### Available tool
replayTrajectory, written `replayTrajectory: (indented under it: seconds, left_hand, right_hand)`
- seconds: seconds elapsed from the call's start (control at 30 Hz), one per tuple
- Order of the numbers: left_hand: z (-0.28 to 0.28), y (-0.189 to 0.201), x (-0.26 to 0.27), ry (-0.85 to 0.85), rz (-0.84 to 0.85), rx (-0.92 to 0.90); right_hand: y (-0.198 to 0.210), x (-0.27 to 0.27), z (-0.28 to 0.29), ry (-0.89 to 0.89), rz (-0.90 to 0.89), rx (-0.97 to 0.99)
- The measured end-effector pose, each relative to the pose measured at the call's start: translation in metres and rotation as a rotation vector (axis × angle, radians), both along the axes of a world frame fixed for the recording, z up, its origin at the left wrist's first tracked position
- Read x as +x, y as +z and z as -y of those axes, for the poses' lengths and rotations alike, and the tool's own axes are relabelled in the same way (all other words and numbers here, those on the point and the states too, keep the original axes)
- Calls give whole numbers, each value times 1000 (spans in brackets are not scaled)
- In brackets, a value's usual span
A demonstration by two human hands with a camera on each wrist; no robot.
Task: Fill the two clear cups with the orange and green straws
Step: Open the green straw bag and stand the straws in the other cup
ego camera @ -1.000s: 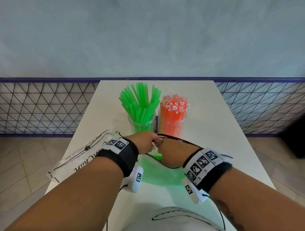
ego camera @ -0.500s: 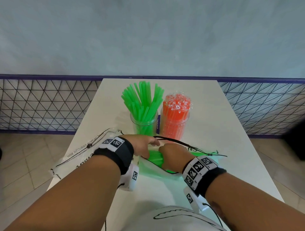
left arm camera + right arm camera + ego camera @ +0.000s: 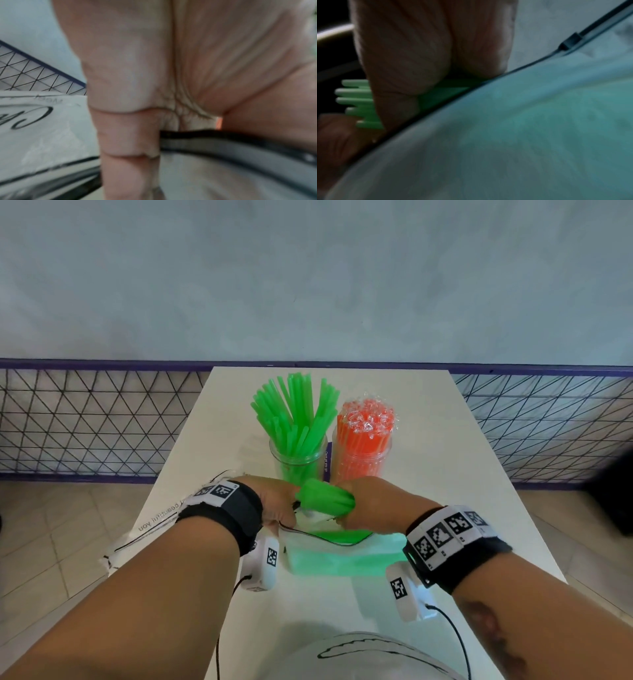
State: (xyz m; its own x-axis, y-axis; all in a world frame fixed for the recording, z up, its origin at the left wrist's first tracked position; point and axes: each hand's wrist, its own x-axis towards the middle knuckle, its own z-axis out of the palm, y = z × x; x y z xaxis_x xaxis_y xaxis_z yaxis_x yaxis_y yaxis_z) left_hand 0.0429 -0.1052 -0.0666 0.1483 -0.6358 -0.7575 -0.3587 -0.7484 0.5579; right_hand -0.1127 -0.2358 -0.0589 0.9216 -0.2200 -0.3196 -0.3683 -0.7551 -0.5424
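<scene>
Two clear cups stand mid-table: the left cup [image 3: 297,463] holds loose green straws [image 3: 294,412], the right cup [image 3: 361,460] holds wrapped orange straws [image 3: 364,428]. In front of them lies a clear zip bag [image 3: 342,553] with green straws inside. My right hand [image 3: 370,501] grips a bundle of green straws [image 3: 323,499] that sticks out of the bag's mouth; their ends [image 3: 354,100] show past my fingers in the right wrist view. My left hand [image 3: 277,501] pinches the bag's black-edged rim [image 3: 223,140] at its left corner.
An empty clear bag with black lettering [image 3: 150,529] lies at the table's left edge. The white table [image 3: 479,508] is narrow, with tiled floor on both sides. A wire-mesh fence [image 3: 96,419] and a grey wall stand behind it.
My right hand went into the bag and has drawn a bundle of green straws up and out to the left. The left hand stayed at the bag's mouth, holding it.
</scene>
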Motion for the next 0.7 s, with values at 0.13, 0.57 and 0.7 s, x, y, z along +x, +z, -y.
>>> replayTrajectory:
  seconds: [0.13,0.57,0.7]
  left_hand:
    - [3,-6,-3,-89,180,-13]
    - [5,-7,21,776,414,-612]
    - [25,-9,35,790,291,-823]
  right_hand:
    - [32,0,1,-107,170,245]
    - [136,35,9,-462,904,693]
    - [135,57,0,-508,902,597]
